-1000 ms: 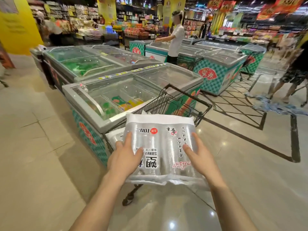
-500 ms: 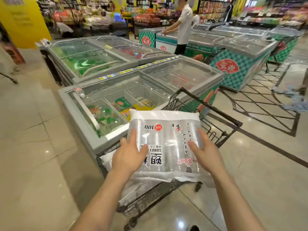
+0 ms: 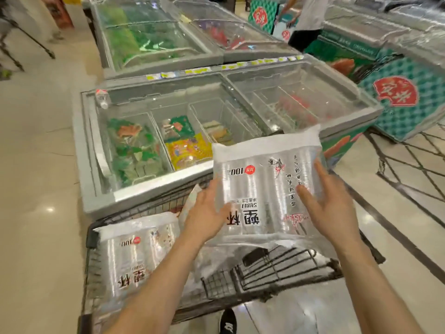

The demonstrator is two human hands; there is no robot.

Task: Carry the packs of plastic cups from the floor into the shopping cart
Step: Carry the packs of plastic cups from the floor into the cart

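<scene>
Just one view here, a head cam, wide-angle, tilted forward and down over the person's own forearms. It sits close above the cart, which fills the bottom of the frame, with the freezers right behind it and floor on both sides. Edges bend a bit.
</scene>
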